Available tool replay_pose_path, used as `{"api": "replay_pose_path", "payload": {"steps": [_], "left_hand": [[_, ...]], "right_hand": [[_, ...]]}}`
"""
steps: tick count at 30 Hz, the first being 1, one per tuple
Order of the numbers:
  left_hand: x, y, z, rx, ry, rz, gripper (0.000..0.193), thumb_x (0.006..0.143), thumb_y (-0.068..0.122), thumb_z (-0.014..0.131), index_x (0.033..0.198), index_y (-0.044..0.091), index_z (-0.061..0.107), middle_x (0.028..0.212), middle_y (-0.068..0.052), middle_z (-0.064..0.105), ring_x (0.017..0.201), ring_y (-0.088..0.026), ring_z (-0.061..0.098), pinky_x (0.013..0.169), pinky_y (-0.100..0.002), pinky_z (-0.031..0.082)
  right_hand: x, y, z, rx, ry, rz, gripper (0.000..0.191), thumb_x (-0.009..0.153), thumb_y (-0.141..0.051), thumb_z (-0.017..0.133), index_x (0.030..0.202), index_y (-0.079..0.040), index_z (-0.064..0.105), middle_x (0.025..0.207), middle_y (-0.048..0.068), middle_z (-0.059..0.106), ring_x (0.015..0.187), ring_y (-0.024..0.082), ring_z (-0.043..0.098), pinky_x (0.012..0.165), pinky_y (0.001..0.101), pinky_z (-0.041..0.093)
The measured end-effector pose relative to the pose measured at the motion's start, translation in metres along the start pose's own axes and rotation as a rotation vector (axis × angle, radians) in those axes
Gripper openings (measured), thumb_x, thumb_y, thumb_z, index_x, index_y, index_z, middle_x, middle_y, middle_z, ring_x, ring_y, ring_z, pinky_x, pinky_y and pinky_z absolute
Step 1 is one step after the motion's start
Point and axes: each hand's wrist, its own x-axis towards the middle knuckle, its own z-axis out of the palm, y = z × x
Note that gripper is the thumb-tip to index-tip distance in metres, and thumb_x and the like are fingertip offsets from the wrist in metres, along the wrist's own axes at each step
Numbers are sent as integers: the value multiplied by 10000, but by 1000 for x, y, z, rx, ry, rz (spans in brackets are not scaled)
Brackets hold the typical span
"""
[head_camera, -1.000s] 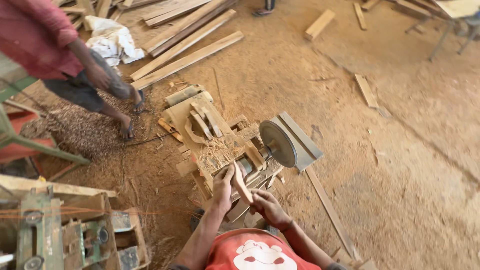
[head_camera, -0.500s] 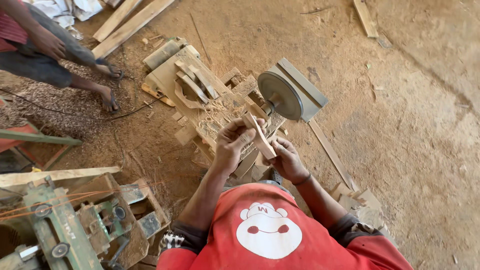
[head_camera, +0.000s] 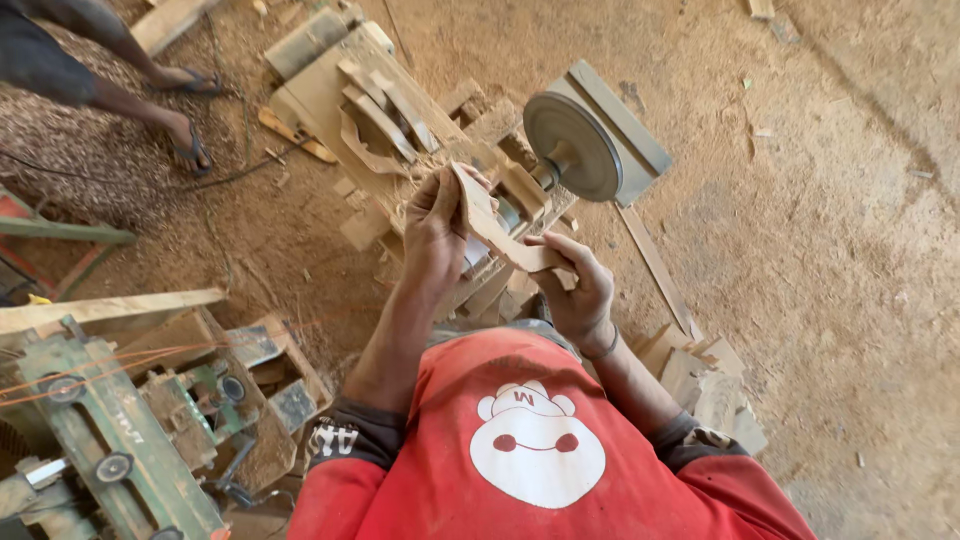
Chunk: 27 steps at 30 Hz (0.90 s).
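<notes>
Curved wooden piece (head_camera: 495, 228) held up between both hands, above the cluttered wooden work stand (head_camera: 330, 95) and just short of the grey sanding disc (head_camera: 572, 146) at the stand's right end. Left hand (head_camera: 435, 228) closed round the upper end, thumb and fingers pinching the narrow edge. Right hand (head_camera: 572, 285) wrapped under the lower end, palm up, fingers curled shut on the wood.

Risks, as a judgement: knuckles near the disc rim, so a slip of the thin piece could drag fingertips onto the abrasive face, if turning, which cannot be told here. Grip on slim edges only, so a snag could twist the wood free. Loose offcuts (head_camera: 700, 370) by the right elbow and sawdust floor (head_camera: 830, 250) underfoot, poor footing for a lean forward.

Pose: both forearms raised from the red shirt (head_camera: 540, 450), elbows bent, wrists turned inward, piece slanting from upper left to lower right. Another person's sandalled feet (head_camera: 190, 140) near the stand's left side, well apart from the hands.
</notes>
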Motion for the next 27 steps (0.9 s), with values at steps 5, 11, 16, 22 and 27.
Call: {"api": "replay_pose_path", "payload": {"steps": [5,11,16,22,27], "left_hand": [[-18,1,5,62,-6,-133,383,1104,165,566,1449,-1,576,1264,-175,703,1035,-225,741,921,-353,625],[-37,-28,18,125,47,-90,422,1071,152,589,1458,-4,526,1313,-174,695,1127,-236,733,1004,-382,629],[-55,-56,31,256,67,-18,474,1046,43,668,1491,-18,519,1274,-137,698,1151,-181,694,1030,-321,574],[-73,-55,34,650,103,16,498,941,17,774,1396,-18,577,1205,-98,728,1038,-142,707,907,-287,608],[-83,-53,21,785,175,-35,443,938,37,781,1350,-34,635,1151,-89,755,994,-128,716,878,-260,602]], "right_hand": [[-3,4,-11,-42,33,21,373,925,44,766,1272,24,631,1206,151,761,1105,198,748,972,310,590],[-9,11,-12,-59,76,153,366,908,6,809,1244,38,666,1095,111,767,1023,135,721,922,273,573],[-20,22,-10,60,116,260,373,919,-122,823,1220,45,681,1037,79,739,961,101,686,862,248,564],[-39,55,3,707,52,542,265,1091,-230,689,1064,33,698,915,35,699,791,86,626,738,257,541],[-51,69,8,629,-97,659,309,1135,-225,600,1029,43,712,807,13,650,751,82,606,692,232,499]]}}
